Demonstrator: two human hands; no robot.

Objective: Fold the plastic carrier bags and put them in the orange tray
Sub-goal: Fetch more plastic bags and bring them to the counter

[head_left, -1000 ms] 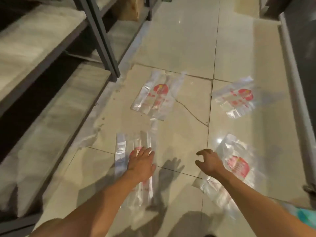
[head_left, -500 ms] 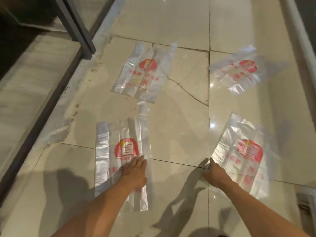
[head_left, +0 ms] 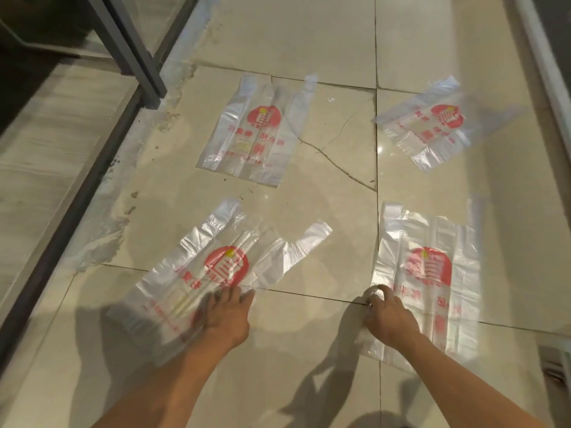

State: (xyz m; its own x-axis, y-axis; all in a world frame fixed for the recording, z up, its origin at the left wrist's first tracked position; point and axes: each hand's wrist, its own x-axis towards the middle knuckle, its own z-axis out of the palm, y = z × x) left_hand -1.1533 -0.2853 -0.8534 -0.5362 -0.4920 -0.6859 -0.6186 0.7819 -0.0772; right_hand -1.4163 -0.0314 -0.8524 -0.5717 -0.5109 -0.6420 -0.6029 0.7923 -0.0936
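Observation:
Several clear plastic carrier bags with red printed logos lie flat on the beige tiled floor. My left hand (head_left: 227, 316) rests with straight fingers on the right edge of the near left bag (head_left: 197, 279), which lies tilted with its handles pointing up and right. My right hand (head_left: 387, 316) pinches the left edge of the near right bag (head_left: 432, 279) between thumb and curled fingers. Two more bags lie farther off: one in the middle (head_left: 250, 134) and one at the far right (head_left: 432, 125). No orange tray is in view.
A grey metal shelf post (head_left: 136, 57) and a dark shelf rail (head_left: 71, 208) run along the left. A raised ledge (head_left: 543, 63) borders the floor on the right. A crack crosses the tile (head_left: 336, 162) between the bags.
The view has tipped down and closer. The near left bag has turned so its handles point up-right under my left hand. My right hand has closed on the near right bag's edge.

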